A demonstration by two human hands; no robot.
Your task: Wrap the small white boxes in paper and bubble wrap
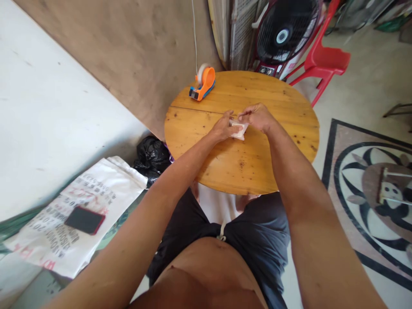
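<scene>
A small clear plastic packet point(240, 131) with something pale inside lies on the round wooden table point(283, 141). My left hand point(222, 127) rests on its left edge with fingers pinched on it. My right hand point(256, 116) grips its upper right corner, fingers curled. An orange tape dispenser point(203, 83) with a roll of clear tape stands at the table's far left edge, apart from both hands.
A black fan point(285, 30) and a red plastic chair point(325, 62) stand behind the table. A black bag point(152, 156) lies on the floor at left, beside a white printed sack point(96, 189) with a dark phone point(85, 219) on it.
</scene>
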